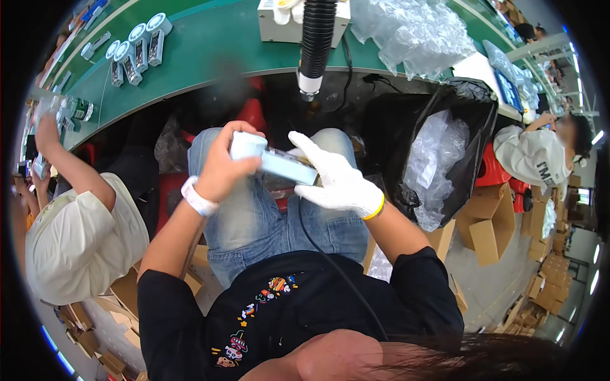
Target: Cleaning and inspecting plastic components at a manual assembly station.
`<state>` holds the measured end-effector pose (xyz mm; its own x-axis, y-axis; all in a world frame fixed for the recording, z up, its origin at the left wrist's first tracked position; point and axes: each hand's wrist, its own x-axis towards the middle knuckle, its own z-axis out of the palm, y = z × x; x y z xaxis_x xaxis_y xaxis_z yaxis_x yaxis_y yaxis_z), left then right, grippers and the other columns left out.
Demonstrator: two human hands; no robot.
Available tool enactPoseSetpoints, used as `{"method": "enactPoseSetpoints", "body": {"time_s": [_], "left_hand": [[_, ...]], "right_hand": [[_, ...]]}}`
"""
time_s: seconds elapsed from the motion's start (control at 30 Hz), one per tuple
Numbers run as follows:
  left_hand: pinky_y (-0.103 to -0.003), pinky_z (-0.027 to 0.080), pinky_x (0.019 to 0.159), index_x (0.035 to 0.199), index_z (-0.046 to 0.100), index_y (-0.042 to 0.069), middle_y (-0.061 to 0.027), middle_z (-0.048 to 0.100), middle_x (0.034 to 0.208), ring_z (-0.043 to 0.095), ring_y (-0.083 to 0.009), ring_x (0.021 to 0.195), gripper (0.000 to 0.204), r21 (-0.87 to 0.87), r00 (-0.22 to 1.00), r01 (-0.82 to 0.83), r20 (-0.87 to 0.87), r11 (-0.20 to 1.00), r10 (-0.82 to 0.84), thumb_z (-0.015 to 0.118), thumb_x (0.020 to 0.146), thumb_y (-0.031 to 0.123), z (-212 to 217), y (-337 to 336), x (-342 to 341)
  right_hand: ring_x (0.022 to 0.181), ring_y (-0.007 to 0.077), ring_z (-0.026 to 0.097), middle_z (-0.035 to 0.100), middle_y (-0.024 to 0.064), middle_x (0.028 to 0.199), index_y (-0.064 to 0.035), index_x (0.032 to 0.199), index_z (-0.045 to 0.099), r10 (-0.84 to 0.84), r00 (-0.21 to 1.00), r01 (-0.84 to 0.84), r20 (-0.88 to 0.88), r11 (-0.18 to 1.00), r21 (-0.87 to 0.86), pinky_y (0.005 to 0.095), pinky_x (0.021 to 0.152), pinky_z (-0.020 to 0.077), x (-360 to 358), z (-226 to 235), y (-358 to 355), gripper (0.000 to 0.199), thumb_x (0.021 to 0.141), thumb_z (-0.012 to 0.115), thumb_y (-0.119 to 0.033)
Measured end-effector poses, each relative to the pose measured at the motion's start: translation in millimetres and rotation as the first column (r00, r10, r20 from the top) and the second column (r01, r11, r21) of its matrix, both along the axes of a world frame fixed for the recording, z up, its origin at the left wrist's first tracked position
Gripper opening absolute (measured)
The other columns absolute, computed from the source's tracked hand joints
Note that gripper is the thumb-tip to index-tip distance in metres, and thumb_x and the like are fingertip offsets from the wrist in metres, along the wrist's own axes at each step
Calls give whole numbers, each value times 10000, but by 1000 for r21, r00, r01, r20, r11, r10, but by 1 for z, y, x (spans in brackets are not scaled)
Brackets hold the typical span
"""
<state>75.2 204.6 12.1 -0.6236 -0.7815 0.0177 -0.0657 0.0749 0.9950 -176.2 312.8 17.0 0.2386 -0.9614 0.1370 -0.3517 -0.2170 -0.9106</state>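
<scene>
In front of my lap, my left hand (pixel 227 164) is bare and closed round the thick, rounded end of a light blue handheld device (pixel 283 166). The device slants down to the right, its long narrow body showing a darker recess on the upper side. My right hand (pixel 340 181) wears a white knit glove with a yellow cuff. Its index finger and thumb are stretched apart, and the device's narrow end lies between them, close to the palm. Whether the gloved fingers behind touch it is hidden.
Ahead stands a green-topped bench (pixel 210 41) with several similar light blue devices (pixel 136 47). A black corrugated hose (pixel 318 38) hangs over its edge. To the right are a black bag (pixel 397 127) of clear plastic wrap and cardboard boxes (pixel 486 222). A co-worker (pixel 86 228) sits at the left.
</scene>
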Motion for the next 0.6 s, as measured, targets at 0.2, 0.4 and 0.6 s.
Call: {"method": "enactPoseSetpoints", "body": {"time_s": [0.2, 0.4, 0.6], "left_hand": [[-385, 603, 763, 1112, 590, 131, -171, 663, 1191, 719, -321, 986, 581, -622, 966, 208, 8, 755, -259, 936, 646, 118, -3, 85, 0], [-391, 589, 809, 1122, 606, 118, -167, 661, 1172, 715, -306, 991, 556, -604, 971, 98, -115, 791, -209, 928, 669, 129, -54, 98, -16], [-409, 506, 974, 1304, 517, 88, -151, 645, 1201, 627, -257, 1112, 595, -70, 950, -263, -192, 962, 246, 825, 805, 185, -39, 26, -3]], "right_hand": [[896, 365, 730, 719, 231, 972, -41, 1186, 692, 471, 869, -405, -149, 852, 333, 441, 802, 569, 10, -1, 38, 483, 759, 733, -263], [899, 357, 736, 714, 230, 924, -38, 1133, 703, 370, 870, -186, -327, 859, 478, 462, 782, 564, 11, -11, 45, 479, 768, 776, -338], [1107, 375, 641, 663, 169, 1160, -64, 1182, 688, -348, 901, 265, -258, 914, -307, 460, 969, 512, -45, 21, -28, 499, 740, 831, -246]]}}
